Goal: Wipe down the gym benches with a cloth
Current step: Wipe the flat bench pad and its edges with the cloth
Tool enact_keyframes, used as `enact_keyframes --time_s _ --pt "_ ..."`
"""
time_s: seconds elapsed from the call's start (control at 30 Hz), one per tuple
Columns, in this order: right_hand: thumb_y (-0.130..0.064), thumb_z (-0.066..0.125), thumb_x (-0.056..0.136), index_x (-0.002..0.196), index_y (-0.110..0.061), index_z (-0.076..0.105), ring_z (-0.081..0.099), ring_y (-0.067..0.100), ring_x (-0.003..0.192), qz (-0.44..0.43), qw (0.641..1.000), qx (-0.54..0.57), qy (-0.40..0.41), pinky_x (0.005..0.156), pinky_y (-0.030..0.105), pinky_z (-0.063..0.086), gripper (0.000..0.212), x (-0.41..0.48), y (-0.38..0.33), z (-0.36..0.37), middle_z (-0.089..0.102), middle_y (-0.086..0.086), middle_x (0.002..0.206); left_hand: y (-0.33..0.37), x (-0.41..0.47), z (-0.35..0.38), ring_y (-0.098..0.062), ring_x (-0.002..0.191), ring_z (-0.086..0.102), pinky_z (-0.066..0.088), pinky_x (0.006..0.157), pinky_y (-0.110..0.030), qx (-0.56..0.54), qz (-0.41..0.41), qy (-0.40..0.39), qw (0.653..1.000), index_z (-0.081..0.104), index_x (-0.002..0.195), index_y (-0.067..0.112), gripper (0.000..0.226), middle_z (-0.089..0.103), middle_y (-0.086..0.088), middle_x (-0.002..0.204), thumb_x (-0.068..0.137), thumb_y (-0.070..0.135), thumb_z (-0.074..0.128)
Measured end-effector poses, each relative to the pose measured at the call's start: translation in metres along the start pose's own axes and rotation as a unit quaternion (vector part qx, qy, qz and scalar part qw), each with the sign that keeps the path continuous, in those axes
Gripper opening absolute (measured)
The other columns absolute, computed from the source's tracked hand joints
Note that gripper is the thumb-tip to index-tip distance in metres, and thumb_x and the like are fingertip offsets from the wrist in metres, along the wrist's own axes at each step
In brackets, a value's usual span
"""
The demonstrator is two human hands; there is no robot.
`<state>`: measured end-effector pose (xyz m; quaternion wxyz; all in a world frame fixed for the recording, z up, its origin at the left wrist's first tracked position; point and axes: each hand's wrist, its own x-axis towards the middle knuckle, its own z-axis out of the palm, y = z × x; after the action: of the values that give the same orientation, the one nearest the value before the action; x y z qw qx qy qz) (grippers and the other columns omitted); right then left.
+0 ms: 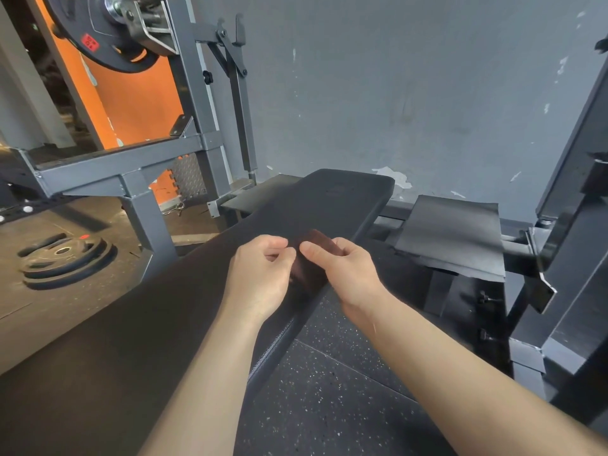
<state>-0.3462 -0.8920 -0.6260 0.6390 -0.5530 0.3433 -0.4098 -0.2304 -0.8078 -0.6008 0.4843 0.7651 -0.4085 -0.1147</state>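
Cloth [311, 258], dark brown, held at frame centre just above black bench pad [329, 199], near pad's right edge. Left hand [260, 278] pinches its left side between thumb and fingers; right hand [342, 268] grips right side, fingers curled. Bench pad runs from 7 o'clock toward 12. Weight plates [65, 258] stacked on floor at 9 o'clock; loaded plate [98, 34] on grey rack [131, 172] at 11 o'clock.

A chipped gray wall [411, 93] stands behind a gray steel rack [131, 159]; weight plates [65, 258] lie stacked on the floor [329, 406].
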Motion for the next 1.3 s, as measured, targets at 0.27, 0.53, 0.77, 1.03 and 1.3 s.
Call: enact_keyframes --time_s 0.27,0.53,0.77,1.03,1.3 --pt "-0.022 0.070 0.091 0.090 -0.021 0.048 0.053 0.009 0.073 -0.173 0.946 -0.251 0.112 0.059 0.022 0.040 0.022 0.079 -0.035 -0.013 0.056 -0.007 0.084 0.006 0.009 0.005 -0.020 0.124 0.057 0.043 0.094 -0.032 0.096 -0.069 -0.067 0.991 0.055 0.139 0.025 0.042 0.058 0.006 0.138 0.100 0.041 0.056" --pt "-0.024 0.063 0.095 0.096 -0.019 0.045 0.052 0.026 0.095 -0.123 0.781 -0.584 -0.183 0.077 0.029 0.034 0.019 0.109 0.008 -0.039 0.055 -0.004 0.098 0.029 0.070 0.036 -0.035 0.084 0.062 0.056 0.077 -0.040 0.244 -0.058 -0.097 0.963 0.065 0.089 0.006 0.013 0.062 -0.021 0.092 0.088 0.007 0.052" --pt "-0.061 0.033 0.102 0.158 -0.047 0.020 -0.015 0.027 0.156 -0.115 0.716 -0.653 -0.219 0.126 0.047 -0.004 0.059 0.143 0.032 -0.034 -0.005 -0.001 0.170 0.010 0.145 0.066 -0.037 0.113 0.058 0.052 0.098 -0.049 0.350 -0.048 -0.128 0.927 0.063 0.125 0.009 0.033 0.063 -0.016 0.123 0.094 0.017 0.055" --pt "-0.051 0.029 0.107 0.159 -0.037 0.024 -0.005 0.031 0.156 -0.005 0.732 -0.673 -0.103 0.126 0.044 -0.001 0.054 0.235 0.011 -0.068 -0.002 0.002 0.171 0.001 0.210 0.112 -0.039 0.143 0.036 0.037 0.113 -0.056 0.405 -0.083 -0.242 0.878 0.041 0.151 0.016 0.079 0.040 -0.011 0.156 0.085 0.054 0.064" --pt "-0.060 0.012 0.102 0.163 -0.030 0.004 -0.016 0.039 0.154 0.043 0.709 -0.702 -0.056 0.125 0.052 -0.004 0.067 0.245 0.027 -0.059 -0.010 0.012 0.170 0.000 0.231 0.122 -0.043 0.150 0.015 0.036 0.112 -0.062 0.455 -0.128 -0.300 0.829 0.024 0.158 0.024 0.111 0.015 -0.015 0.164 0.072 0.072 0.076"
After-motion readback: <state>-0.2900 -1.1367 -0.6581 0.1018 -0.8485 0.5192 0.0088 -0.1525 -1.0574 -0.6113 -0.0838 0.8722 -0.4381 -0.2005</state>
